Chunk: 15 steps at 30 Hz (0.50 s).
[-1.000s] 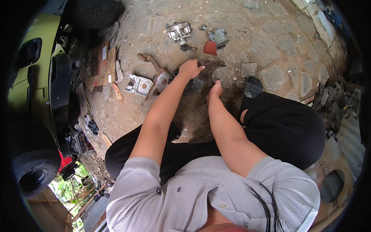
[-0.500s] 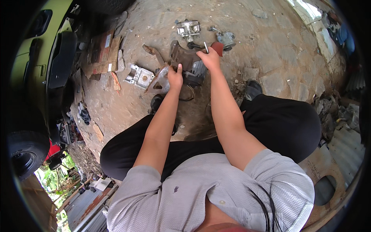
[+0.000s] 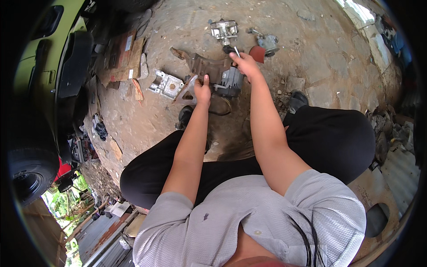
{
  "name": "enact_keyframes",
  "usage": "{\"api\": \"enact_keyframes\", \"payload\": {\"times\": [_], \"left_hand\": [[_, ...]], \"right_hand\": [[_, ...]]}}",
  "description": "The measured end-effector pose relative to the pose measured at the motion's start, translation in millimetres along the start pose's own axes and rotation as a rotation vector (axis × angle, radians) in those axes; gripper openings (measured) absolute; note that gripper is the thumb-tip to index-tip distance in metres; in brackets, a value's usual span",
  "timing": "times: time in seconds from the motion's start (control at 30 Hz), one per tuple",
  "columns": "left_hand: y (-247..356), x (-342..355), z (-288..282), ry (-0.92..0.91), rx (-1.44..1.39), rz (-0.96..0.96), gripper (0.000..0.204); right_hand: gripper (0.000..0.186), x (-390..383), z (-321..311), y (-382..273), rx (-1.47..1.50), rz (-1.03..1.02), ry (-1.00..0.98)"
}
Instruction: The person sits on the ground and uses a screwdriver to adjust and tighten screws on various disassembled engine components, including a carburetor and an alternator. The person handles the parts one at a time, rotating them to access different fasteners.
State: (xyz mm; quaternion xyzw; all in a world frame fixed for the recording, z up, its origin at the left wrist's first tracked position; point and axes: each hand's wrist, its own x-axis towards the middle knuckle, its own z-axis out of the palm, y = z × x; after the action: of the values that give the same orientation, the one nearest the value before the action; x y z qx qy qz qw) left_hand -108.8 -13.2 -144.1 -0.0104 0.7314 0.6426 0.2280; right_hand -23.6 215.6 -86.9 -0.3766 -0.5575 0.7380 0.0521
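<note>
A rusty brown metal bracket (image 3: 209, 66) with a curved plate and a long arm lies tilted in front of me. My left hand (image 3: 203, 92) is closed on its near side, thumb on top. Against the bracket's right side sits a grey ribbed motor-like unit (image 3: 231, 81) with a dark base. My right hand (image 3: 247, 66) is closed round a thin silver rod-shaped tool (image 3: 237, 52), just above the bracket's right end. What the fingertips touch there is hard to see.
A silver cast housing (image 3: 166, 84) lies left of the bracket. Farther off are another silver metal part (image 3: 224, 31), a grey round part (image 3: 268, 43) and a red piece (image 3: 257, 54). Flattened cardboard (image 3: 120, 58) and a green vehicle (image 3: 44, 66) stand at the left.
The bracket has tipped over, its upright end swinging so that the plate now lies more level. My right hand has shifted slightly away from the bracket. The whole view has moved a little.
</note>
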Motion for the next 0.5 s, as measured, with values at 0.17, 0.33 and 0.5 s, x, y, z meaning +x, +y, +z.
{"api": "enact_keyframes", "payload": {"times": [0.17,0.33,0.5], "left_hand": [[6.6,0.8,-0.3,0.003,0.090,0.010,0.046],[23.6,1.3,9.3,0.021,0.173,0.005,0.046],[30.4,25.8,15.1,0.062,0.249,0.181,0.048]], "right_hand": [[0.042,2.9,-19.5,-3.0,-0.074,-0.187,0.385],[0.040,-6.1,-34.7,-14.4,-0.136,-0.159,0.372],[0.040,-24.1,-30.1,-24.2,-0.096,-0.210,0.264]]}}
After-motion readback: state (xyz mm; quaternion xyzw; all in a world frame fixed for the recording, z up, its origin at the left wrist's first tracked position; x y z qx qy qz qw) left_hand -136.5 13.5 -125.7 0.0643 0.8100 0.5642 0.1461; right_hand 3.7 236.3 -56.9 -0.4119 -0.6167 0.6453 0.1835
